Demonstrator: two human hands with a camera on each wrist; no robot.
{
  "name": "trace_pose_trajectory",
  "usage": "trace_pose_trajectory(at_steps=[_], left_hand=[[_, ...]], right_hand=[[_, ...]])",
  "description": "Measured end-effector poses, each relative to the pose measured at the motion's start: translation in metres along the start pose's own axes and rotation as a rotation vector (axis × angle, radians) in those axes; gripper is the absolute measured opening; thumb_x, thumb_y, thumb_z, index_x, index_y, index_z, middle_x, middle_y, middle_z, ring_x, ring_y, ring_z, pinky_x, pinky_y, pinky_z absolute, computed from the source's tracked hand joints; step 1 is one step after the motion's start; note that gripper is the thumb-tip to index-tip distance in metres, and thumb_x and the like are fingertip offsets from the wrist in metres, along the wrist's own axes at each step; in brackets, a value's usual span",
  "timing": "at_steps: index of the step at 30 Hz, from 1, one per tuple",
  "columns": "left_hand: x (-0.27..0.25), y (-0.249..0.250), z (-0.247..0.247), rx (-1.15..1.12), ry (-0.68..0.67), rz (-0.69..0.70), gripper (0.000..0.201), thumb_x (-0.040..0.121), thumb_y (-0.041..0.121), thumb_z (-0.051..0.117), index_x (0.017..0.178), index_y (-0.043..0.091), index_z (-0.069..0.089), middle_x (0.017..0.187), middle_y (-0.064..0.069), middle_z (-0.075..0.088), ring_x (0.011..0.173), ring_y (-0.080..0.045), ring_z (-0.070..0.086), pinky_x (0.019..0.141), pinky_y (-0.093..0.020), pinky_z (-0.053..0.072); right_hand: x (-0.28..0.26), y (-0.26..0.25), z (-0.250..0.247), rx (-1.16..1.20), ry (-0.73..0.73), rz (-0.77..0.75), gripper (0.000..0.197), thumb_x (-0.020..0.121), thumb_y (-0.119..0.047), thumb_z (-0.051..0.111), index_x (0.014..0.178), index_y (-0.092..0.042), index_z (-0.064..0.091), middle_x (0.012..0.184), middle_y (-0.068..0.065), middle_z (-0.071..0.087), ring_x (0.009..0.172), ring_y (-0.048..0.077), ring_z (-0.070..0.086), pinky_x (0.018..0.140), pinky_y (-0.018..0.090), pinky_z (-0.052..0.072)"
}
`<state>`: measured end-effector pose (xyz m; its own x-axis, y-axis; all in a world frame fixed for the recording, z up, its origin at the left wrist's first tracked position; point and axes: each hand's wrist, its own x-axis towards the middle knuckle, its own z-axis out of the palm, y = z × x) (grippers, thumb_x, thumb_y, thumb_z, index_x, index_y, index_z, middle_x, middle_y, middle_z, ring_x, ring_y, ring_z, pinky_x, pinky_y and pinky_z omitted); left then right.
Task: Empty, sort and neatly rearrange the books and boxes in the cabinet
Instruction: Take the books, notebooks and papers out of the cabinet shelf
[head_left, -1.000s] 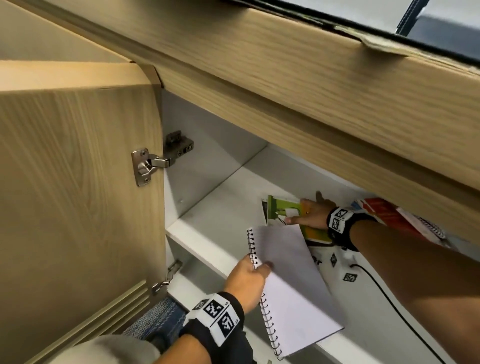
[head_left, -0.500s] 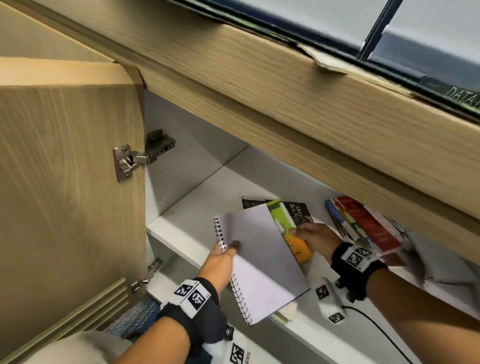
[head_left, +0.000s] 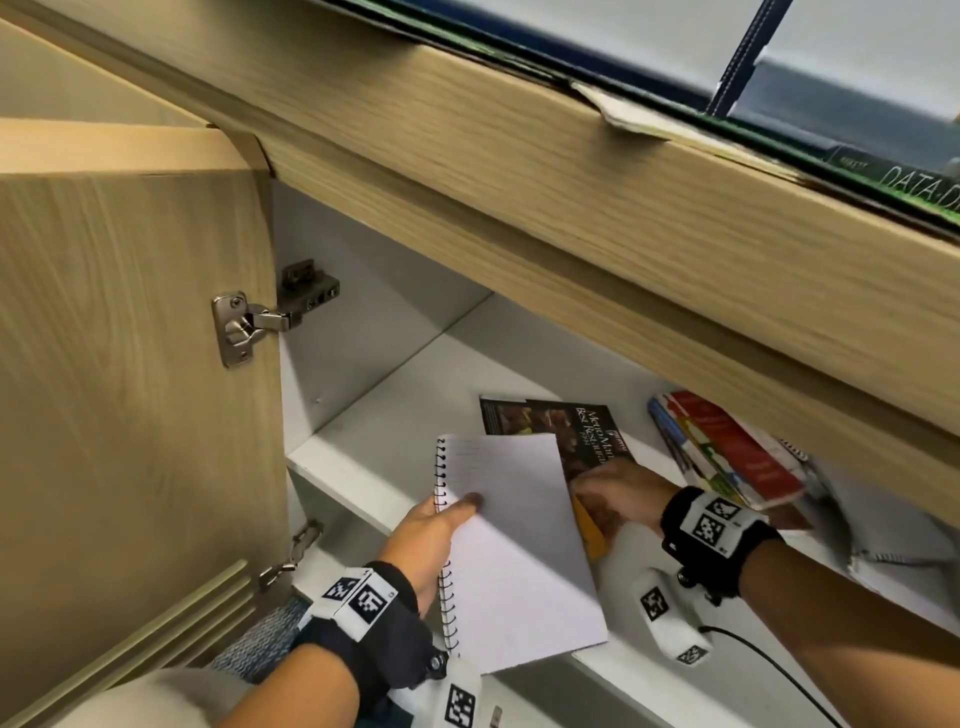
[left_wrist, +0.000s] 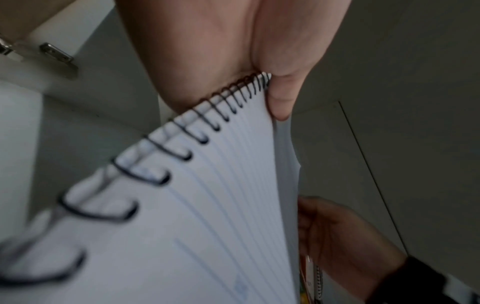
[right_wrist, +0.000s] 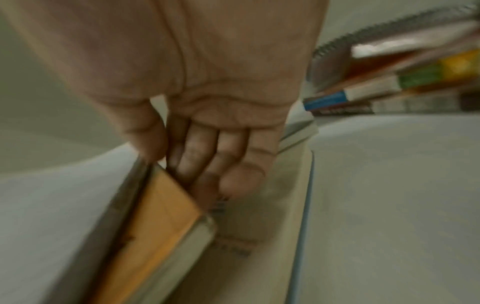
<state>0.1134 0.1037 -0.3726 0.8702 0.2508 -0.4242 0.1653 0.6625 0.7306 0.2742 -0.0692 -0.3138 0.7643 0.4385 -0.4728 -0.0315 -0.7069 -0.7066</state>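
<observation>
We see even daylight on the cabinet door, dimmer behind it; both wrist views are dark, soft, motion-blurred, bowed at edges.

The right hand reaches down from the top of the view, its fingers tucked behind an orange-covered book and its thumb on the near left side, so the book's upper edge is pinched between them. The book tilts over pale pages lying beneath it. All of this sits on a white shelf. At the far right, a blurred stack of books lies flat, showing blue, green and yellow spine patches, with a spiral-bound one on top.
</observation>
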Motion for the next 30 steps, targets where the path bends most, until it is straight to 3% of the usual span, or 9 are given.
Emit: trace_pose_trajectory(at_steps=[2, 4, 7, 11, 15, 17, 21, 24, 30], left_hand=[[0.001, -0.003, -0.002, 0.054, 0.008, 0.01, 0.025, 0.091, 0.009, 0.063, 0.116, 0.008, 0.066, 0.105, -0.01, 0.074, 0.1, -0.029, 0.07, 0.098, -0.043, 0.05], [0.002, -0.005, -0.002, 0.104, 0.01, 0.016, 0.025, 0.091, 0.011, 0.063, 0.115, 0.009, 0.067, 0.106, -0.008, 0.074, 0.101, -0.027, 0.07, 0.099, -0.043, 0.05], [0.002, -0.005, -0.003, 0.138, 0.001, 0.021, 0.024, 0.091, 0.015, 0.064, 0.115, 0.012, 0.067, 0.106, -0.005, 0.075, 0.1, -0.023, 0.071, 0.099, -0.041, 0.05], [0.004, -0.002, -0.004, 0.167, 0.002, 0.011, 0.022, 0.091, 0.015, 0.064, 0.112, 0.011, 0.068, 0.104, -0.005, 0.075, 0.098, -0.024, 0.071, 0.097, -0.041, 0.051], [0.003, -0.001, -0.002, 0.198, 0.023, 0.03, 0.016, 0.092, 0.014, 0.064, 0.107, 0.01, 0.069, 0.099, -0.006, 0.076, 0.091, -0.022, 0.073, 0.082, -0.031, 0.055], [0.002, 0.0, 0.0, 0.22, 0.047, 0.036, 0.014, 0.091, 0.013, 0.064, 0.103, 0.01, 0.07, 0.096, -0.006, 0.076, 0.086, -0.021, 0.073, 0.074, -0.027, 0.055], [-0.004, 0.003, 0.008, 0.359, 0.119, 0.053, 0.019, 0.085, 0.026, 0.072, 0.101, 0.016, 0.071, 0.098, -0.003, 0.075, 0.095, -0.023, 0.069, 0.094, -0.036, 0.05], [-0.019, 0.008, 0.018, 0.425, 0.151, 0.103, 0.015, 0.083, 0.024, 0.074, 0.09, 0.012, 0.07, 0.09, -0.008, 0.075, 0.085, -0.026, 0.069, 0.085, -0.032, 0.052], [-0.076, 0.03, 0.047, 0.775, 0.004, 0.286, 0.038, 0.077, 0.037, 0.076, 0.078, 0.0, 0.069, 0.067, -0.011, 0.069, 0.062, -0.022, 0.061, 0.064, -0.028, 0.045]], right_hand=[[0.009, -0.004, -0.003, -0.126, 0.276, -0.109, 0.023, 0.094, -0.016, 0.058, 0.075, -0.014, 0.068, 0.069, 0.002, 0.067, 0.062, 0.013, 0.063, 0.05, 0.014, 0.043], [0.022, -0.006, -0.016, -0.211, 0.541, -0.11, 0.019, 0.095, -0.029, 0.057, 0.091, -0.015, 0.068, 0.093, 0.005, 0.069, 0.092, 0.022, 0.064, 0.071, 0.018, 0.045], [0.046, 0.006, -0.032, -0.289, 0.456, 0.2, 0.07, 0.085, -0.061, 0.059, 0.132, -0.009, 0.054, 0.135, 0.014, 0.055, 0.121, 0.031, 0.053, 0.098, 0.036, 0.042], [0.054, 0.017, -0.037, -0.176, 0.392, 0.332, 0.075, 0.07, -0.06, 0.075, 0.11, 0.002, 0.062, 0.081, 0.012, 0.065, 0.08, 0.031, 0.064, 0.078, 0.039, 0.056], [0.048, 0.015, -0.048, -0.186, 0.41, 0.351, 0.083, 0.067, -0.055, 0.081, 0.122, 0.003, 0.057, 0.107, 0.015, 0.068, 0.095, 0.032, 0.068, 0.087, 0.045, 0.056], [0.035, 0.01, -0.048, -0.07, 0.429, 0.319, 0.063, 0.077, -0.042, 0.078, 0.12, 0.0, 0.056, 0.111, 0.015, 0.066, 0.091, 0.028, 0.068, 0.072, 0.034, 0.059], [-0.018, 0.012, -0.046, 0.238, 0.359, 0.321, 0.03, 0.088, -0.024, 0.068, 0.112, -0.008, 0.059, 0.084, 0.008, 0.067, 0.058, 0.021, 0.064, 0.048, 0.024, 0.041], [-0.065, 0.018, -0.044, 0.327, 0.247, 0.268, 0.034, 0.086, -0.014, 0.068, 0.117, -0.004, 0.059, 0.104, 0.017, 0.066, 0.065, 0.028, 0.069, 0.05, 0.027, 0.047], [-0.154, -0.008, -0.032, 0.035, 0.275, 0.212, 0.039, 0.097, -0.037, 0.055, 0.115, -0.003, 0.057, 0.084, 0.01, 0.068, 0.056, 0.022, 0.068, 0.042, 0.024, 0.05]])
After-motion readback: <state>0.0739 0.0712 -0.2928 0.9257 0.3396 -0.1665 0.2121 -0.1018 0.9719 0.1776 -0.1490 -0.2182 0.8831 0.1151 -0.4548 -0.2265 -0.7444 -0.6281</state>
